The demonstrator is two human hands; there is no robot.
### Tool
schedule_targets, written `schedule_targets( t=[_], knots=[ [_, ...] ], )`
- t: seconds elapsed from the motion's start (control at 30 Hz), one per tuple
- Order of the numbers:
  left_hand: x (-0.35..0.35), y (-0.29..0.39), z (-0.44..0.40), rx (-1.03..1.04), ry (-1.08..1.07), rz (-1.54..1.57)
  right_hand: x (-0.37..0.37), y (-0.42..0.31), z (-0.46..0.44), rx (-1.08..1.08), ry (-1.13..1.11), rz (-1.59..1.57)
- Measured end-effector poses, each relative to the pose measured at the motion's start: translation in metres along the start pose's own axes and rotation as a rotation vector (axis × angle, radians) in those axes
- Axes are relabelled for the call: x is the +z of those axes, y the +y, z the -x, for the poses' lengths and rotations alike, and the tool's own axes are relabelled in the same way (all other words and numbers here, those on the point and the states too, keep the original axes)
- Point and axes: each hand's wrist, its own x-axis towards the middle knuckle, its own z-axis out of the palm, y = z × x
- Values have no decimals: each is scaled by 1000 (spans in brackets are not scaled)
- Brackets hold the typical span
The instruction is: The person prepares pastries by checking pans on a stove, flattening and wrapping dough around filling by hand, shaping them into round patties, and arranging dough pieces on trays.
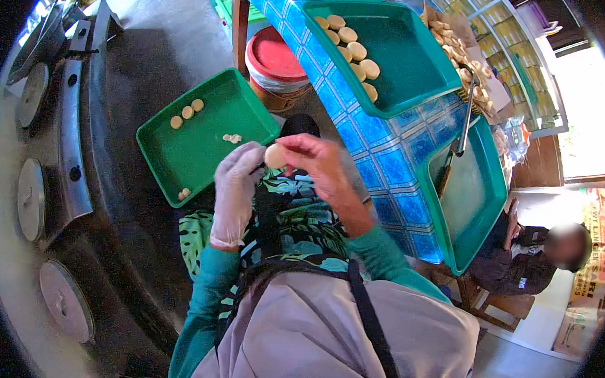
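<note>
A pale, round, flat piece of dough (pixel 275 156) is held up between my two hands above my lap. My right hand (pixel 321 166), bare, pinches its right side between thumb and fingers. On its left edge are the bent fingers of my left hand (pixel 235 188), which wears a white glove. Just beyond lies a green tray (pixel 162 159) with three dough rounds (pixel 187 113) near its far side. Small irregular dough scraps (pixel 232 139) sit by its right side, and another dough lump (pixel 184 194) is in the near corner.
To my right, a table with a blue checked cloth (pixel 380 169) carries a green tray (pixel 420 78) of dough rounds and another tray (pixel 464 206) with a long-handled tool. A red-lidded bucket (pixel 276 52) stands by the table. Round metal lids (pixel 67 301) line the left. A person (pixel 520 258) sits at right.
</note>
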Motion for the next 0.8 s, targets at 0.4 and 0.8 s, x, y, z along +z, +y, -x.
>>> schedule_targets(
  t=[0.4,0.8],
  knots=[
    [-305,-4,-64,288,565,-636,-136,-184,13,-148,285,598],
    [-243,-6,-50,-336,283,196,-180,-150,-55,96,57,735]
  ],
)
